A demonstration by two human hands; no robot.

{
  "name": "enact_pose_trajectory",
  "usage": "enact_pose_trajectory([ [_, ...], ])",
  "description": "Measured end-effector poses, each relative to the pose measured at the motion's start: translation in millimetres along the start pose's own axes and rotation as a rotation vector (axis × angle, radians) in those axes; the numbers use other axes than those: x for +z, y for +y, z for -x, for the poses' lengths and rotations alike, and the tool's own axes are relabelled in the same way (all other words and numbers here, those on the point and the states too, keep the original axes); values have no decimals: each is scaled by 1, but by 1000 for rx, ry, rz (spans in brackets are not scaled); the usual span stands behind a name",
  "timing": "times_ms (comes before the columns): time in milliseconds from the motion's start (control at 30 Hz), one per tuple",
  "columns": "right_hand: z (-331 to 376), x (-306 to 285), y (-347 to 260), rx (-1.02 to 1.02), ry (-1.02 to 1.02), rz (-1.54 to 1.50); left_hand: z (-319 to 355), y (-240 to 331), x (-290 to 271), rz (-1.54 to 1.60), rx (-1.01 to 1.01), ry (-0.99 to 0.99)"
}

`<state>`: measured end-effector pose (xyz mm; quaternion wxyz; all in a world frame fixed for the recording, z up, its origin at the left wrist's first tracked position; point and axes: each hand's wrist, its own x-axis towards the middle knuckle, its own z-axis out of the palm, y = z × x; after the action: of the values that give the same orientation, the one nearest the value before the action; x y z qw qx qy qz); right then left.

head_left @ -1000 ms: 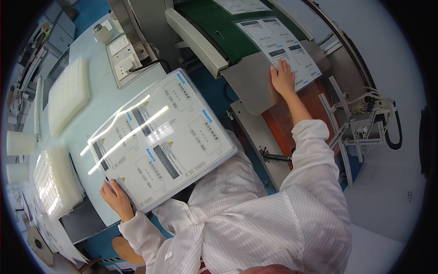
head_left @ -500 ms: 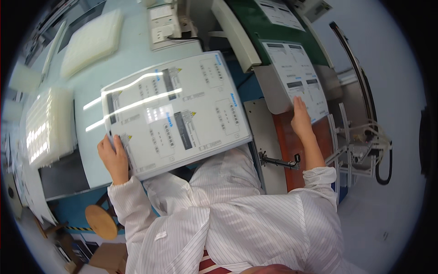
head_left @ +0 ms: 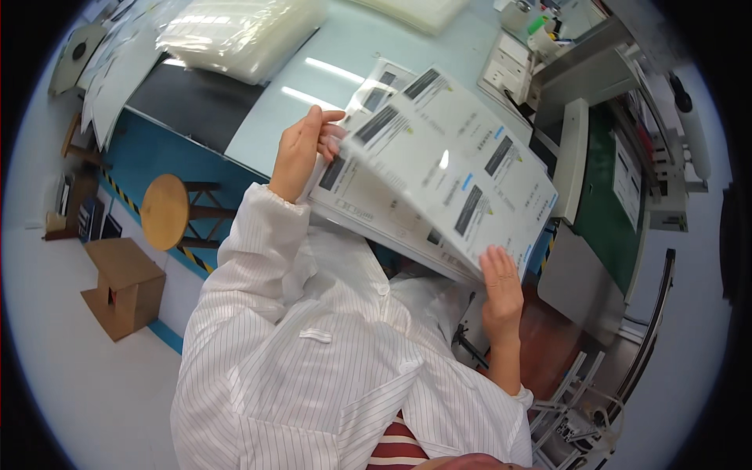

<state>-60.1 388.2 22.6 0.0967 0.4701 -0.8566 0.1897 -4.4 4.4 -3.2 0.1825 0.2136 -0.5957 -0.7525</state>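
A white printed sheet (head_left: 446, 168) with dark label blocks and blue marks is tilted above a stack of similar printed sheets (head_left: 352, 196) on the table's near edge. My left hand (head_left: 301, 149), fingers bent, is closed at the sheet's left corner; the thumb's contact is hard to see. At the near right corner, my right hand (head_left: 503, 298) grips the sheet with its fingers lying along the upper face; its thumb is hidden. The lifted sheet covers much of the stack.
Plastic-wrapped pale blocks (head_left: 243, 35) stand at the far left of the table. A power socket strip (head_left: 509, 66) is beyond the sheets. To the right, a green conveyor belt (head_left: 599, 204) carries another printed sheet (head_left: 627, 176). A wooden stool (head_left: 166, 211) and cardboard box (head_left: 125, 286) are at left.
My right hand has brought a printed sheet leftward from the conveyor to over the stack. My left hand has moved from the stack's edge to the sheet's corner. The view has turned left.
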Motion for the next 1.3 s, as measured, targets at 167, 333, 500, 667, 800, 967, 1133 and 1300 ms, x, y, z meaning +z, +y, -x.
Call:
enact_pose_trajectory([
  [167,2,13,-2,-82,-86,19,9,12,-9,-261,-211,-50],
  [333,6,13,5,-43,-129,105,22,7,-9,-555,-93,-5],
  [500,9,16,6,15,-164,23,29,1,-8,-691,-40,57],
  [667,9,16,9,55,-174,12,25,0,-4,-804,-1,2],
  [800,10,16,8,74,-152,0,24,2,-2,-984,63,-10],
  [967,14,10,10,147,-142,-121,24,-1,0,-1179,135,-3],
  [1133,28,0,70,406,90,-42,15,-11,3,-1169,255,-12],
  [1300,70,3,180,720,249,318,-6,-30,7,-1186,289,17],
])
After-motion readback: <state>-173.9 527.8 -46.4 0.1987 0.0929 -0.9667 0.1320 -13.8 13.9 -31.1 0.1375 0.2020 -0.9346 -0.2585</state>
